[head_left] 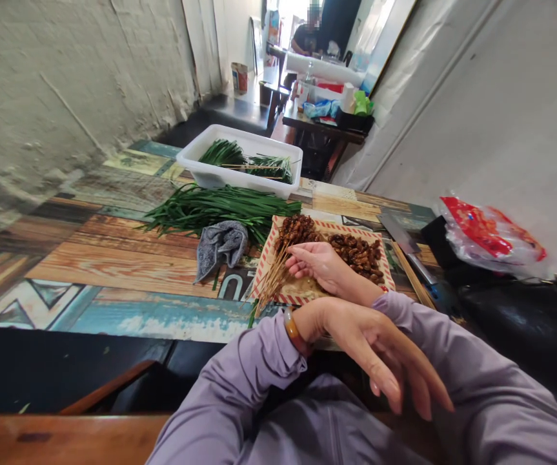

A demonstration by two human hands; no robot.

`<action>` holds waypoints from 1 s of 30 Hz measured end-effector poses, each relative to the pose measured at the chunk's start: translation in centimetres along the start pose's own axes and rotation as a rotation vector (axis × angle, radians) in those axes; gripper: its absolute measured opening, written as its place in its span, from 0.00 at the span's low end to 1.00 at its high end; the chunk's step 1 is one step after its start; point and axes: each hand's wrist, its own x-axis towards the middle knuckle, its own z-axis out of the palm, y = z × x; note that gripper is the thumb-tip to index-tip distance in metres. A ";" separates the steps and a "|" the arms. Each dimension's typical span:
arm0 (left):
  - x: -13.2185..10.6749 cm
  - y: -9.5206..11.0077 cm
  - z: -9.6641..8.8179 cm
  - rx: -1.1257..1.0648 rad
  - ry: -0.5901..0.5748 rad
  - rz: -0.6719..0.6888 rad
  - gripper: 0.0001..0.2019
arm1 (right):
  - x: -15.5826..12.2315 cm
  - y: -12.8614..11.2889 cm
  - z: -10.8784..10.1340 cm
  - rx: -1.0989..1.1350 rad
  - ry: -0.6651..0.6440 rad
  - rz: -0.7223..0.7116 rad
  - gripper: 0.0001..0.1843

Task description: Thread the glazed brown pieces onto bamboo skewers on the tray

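My right hand [317, 263] reaches over a tray [387, 271] with a red-and-white striped rim. Its fingers are drawn together at the bamboo sticks of a bunch of skewers [273, 274]; what they pinch, if anything, is too small to make out. Dark brown, glossy pieces [297, 231] are threaded at the far ends of the sticks. Loose brown pieces [358, 253] of the same look lie in the tray's right half. My left hand [372, 345] crosses above my right forearm and hangs with fingers stretched out, holding nothing; an amber bangle [295, 330] circles that wrist.
Behind the tray lie long green chives [224, 205] and a crumpled grey cloth [221, 247]. A white plastic tub [193, 161] holds cut greens and sticks. To the right are a cleaver [399, 232], a red-printed plastic bag [491, 232] and a black bag [520, 310]. A person [304, 40] sits far back.
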 end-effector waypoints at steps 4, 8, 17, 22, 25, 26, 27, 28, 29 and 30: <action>-0.1 0.1 -0.2 -0.058 0.037 -0.014 0.28 | -1.0 0.0 -0.6 -0.162 -0.073 0.004 0.14; -0.5 -0.5 -0.9 -0.136 0.095 -0.001 0.29 | -2.7 -0.6 -2.9 -0.272 -0.049 -0.098 0.17; -2.0 -0.5 -1.2 -0.115 0.685 0.271 0.26 | -7.3 -0.6 -13.3 -0.273 0.493 -0.341 0.17; -2.7 -0.4 -3.7 -0.059 1.431 0.630 0.17 | -9.3 2.0 -19.5 -0.334 0.709 -0.400 0.18; -3.1 -0.2 -4.9 -0.089 1.611 0.661 0.13 | -10.5 3.2 -22.8 -0.451 0.851 -0.404 0.19; -3.2 -0.1 -5.2 -0.087 1.645 0.651 0.13 | -10.8 3.5 -23.7 -0.500 0.872 -0.394 0.18; -3.2 -0.1 -5.3 -0.082 1.668 0.635 0.13 | -11.0 3.7 -24.5 -0.547 0.884 -0.380 0.18; -3.2 -0.1 -5.4 -0.072 1.683 0.622 0.13 | -11.3 3.8 -25.1 -0.608 0.886 -0.364 0.17; -3.2 -0.1 -5.4 -0.057 1.692 0.614 0.14 | -11.5 3.8 -25.6 -0.689 0.889 -0.346 0.16; -3.3 -0.1 -5.4 -0.041 1.694 0.604 0.14 | -11.7 3.7 -25.9 -0.788 0.897 -0.326 0.16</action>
